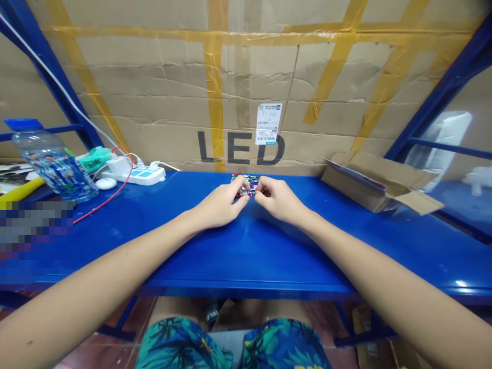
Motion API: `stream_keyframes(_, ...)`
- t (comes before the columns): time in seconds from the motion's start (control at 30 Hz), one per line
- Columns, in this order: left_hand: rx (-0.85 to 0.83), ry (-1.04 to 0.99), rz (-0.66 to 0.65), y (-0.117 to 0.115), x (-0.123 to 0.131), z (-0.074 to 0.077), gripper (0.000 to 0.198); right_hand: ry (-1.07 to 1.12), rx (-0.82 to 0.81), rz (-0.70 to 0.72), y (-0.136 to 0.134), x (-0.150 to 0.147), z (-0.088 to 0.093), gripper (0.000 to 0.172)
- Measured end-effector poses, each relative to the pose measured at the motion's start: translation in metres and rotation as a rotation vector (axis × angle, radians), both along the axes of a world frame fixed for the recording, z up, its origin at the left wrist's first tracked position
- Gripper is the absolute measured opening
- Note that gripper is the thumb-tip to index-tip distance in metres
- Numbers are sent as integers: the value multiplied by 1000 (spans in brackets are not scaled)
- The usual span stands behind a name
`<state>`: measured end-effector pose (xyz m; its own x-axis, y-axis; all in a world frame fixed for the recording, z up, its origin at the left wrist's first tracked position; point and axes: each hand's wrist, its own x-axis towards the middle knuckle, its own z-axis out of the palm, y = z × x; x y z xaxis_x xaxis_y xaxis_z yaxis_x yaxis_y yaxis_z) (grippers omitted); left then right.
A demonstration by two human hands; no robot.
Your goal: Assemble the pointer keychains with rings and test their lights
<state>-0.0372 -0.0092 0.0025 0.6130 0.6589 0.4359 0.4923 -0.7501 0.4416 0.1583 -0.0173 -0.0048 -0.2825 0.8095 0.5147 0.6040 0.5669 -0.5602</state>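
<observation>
Several thin, shiny, multicoloured sticks (251, 180) lie side by side as a small bundle on the blue table, near the cardboard behind it. My left hand (221, 204) is at the bundle's left end, thumb and forefinger closed round a reddish piece that looks like one of the sticks. At the right end, my right hand (280, 197) is curled with thumb and forefinger pinched together. Its fingers cover whatever is between them. The fingertips of both hands are close together, and they hide much of the bundle.
An open cardboard box (365, 187) stands on the right. To the left are a plastic bottle with a blue cap (57, 161), a white power strip (144, 175), a white mouse (106, 183) and a red cable (111, 196). A large taped carton (165, 102) forms the back.
</observation>
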Motion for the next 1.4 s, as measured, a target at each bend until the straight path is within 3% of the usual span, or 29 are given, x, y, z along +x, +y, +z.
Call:
stream_keyframes(0.2, 62, 84, 2, -2, 1, 1, 7, -209, 116, 5, -6, 0, 4, 15)
stream_keyframes(0.43, -1, 44, 159, 5, 1, -5, 8, -288, 207, 60, -8, -2, 3, 15)
stream_keyframes(0.6, -37, -36, 187, 20, -7, -4, 14, -74, 56, -36, 0, 6, 6, 13)
stream_keyframes(0.73, -112, -168, 172, 32, -17, 0, 16, 187, -247, -54, 10, 19, 7, 2)
stream_keyframes(0.83, -113, -242, 92, 33, -21, 3, 18, 289, -479, 39, 11, 21, 8, 23)
stream_keyframes(1.03, -106, -279, -58, 20, -13, 4, 18, 224, -498, 327, 3, 13, 8, 22)
stream_keyframes(1.17, -136, -281, -100, 15, -9, 3, 18, 225, -516, 356, -1, 8, 7, 21)
stream_keyframes(1.27, -241, -331, -150, 17, -7, 0, 26, 266, -515, 324, -2, 5, 4, 16)
stream_keyframes(1.4, -653, -653, -218, 25, -7, -1, 52, 300, -506, 278, 0, 4, 0, 14)
